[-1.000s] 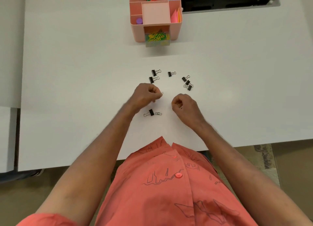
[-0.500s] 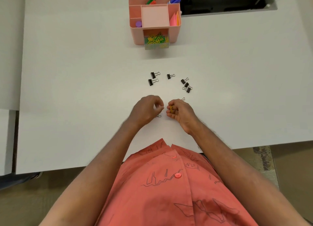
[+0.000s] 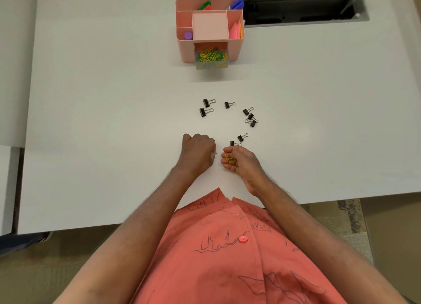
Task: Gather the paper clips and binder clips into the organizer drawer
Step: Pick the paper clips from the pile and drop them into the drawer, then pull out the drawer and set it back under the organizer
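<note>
Binder clips lie scattered on the white desk ahead of us, eight small black ones in a loose arc. Two sit at about 11 o'clock from our hands, their wire handles pointing right; one lies at 12 o'clock with its handles also to the right; three cluster at 1 o'clock, pointing different ways. Two more lie just beyond our right hand, the nearer one touching or almost touching its fingertips.

Our right hand rests on its outer edge on the desk, palm turned left and partly up, fingers curled loosely round yellow paper clips that lie across them with the long axis running roughly left to right. Our left hand lies knuckles up just beside it, fingers bent under in a fist; a thin bit of wire shows at its fingertips, but we cannot tell whether they pinch it or only touch it.

At 12 o'clock, well apart from the hands, stands the pink organizer. Its clear drawer is pulled out towards us and holds a heap of yellow and green paper clips. The upper compartments hold pink notes, markers and a purple cap. We can read no writing on any of it.
</note>
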Motion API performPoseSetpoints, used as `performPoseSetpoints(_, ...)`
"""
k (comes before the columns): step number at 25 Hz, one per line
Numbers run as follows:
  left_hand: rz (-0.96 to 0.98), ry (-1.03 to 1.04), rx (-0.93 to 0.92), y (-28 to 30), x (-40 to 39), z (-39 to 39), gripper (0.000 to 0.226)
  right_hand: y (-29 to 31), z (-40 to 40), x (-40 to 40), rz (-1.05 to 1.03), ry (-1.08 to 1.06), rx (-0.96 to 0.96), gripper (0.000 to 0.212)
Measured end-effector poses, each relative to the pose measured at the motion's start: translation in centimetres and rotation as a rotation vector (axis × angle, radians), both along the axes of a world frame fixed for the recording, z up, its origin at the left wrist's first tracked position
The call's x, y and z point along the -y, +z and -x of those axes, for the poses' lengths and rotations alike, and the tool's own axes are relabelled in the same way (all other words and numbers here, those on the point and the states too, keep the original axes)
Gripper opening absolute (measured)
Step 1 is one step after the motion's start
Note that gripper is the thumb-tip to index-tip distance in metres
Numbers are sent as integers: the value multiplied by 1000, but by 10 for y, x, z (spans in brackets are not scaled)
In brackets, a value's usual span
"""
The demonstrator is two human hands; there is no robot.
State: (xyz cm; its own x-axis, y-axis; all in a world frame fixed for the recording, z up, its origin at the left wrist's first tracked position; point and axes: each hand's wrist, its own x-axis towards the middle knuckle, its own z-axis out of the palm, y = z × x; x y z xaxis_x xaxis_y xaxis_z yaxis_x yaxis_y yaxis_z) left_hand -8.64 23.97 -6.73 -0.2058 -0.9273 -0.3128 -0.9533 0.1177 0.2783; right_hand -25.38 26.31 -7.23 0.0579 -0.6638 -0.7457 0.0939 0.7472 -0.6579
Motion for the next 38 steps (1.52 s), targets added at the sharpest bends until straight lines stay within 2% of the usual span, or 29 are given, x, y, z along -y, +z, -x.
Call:
performPoseSetpoints(8,-25,112,-267,21,19,13,13,15,-14,27,-110,-158,265,23)
performPoseSetpoints(13,-2,180,-352,27,38,6,13,26,-19,59,-95,-149,305,25)
performPoseSetpoints(15,30,246,-427,28,51,-2,9,31,-20,78,-93,-128,325,25)
performPoseSetpoints(18,109,454,-625,35,93,-18,5,49,-24,133,-35,-148,348,18)
performPoseSetpoints(20,196,615,-750,42,134,-31,5,66,-32,181,111,-97,258,16)
performPoseSetpoints(22,283,788,-849,48,174,-41,3,82,-43,223,300,36,56,18)
performPoseSetpoints(24,319,968,-943,49,209,-51,6,89,-55,254,516,235,-282,22)
performPoseSetpoints(27,215,1129,-1025,39,243,-60,22,86,-67,281,816,584,-744,30)
performPoseSetpoints(29,150,1147,-1039,31,252,-60,29,76,-69,288,892,743,-889,34)
performPoseSetpoints(31,135,1148,-1076,22,255,-59,31,68,-68,290,905,775,-904,35)
performPoseSetpoints(34,161,1144,-1154,14,253,-57,27,66,-61,281,896,555,-736,35)
performPoseSetpoints(36,165,1135,-1216,11,253,-57,24,65,-56,268,834,247,-595,32)
performPoseSetpoints(38,156,1121,-1284,10,252,-57,23,57,-58,245,592,-114,-312,25)
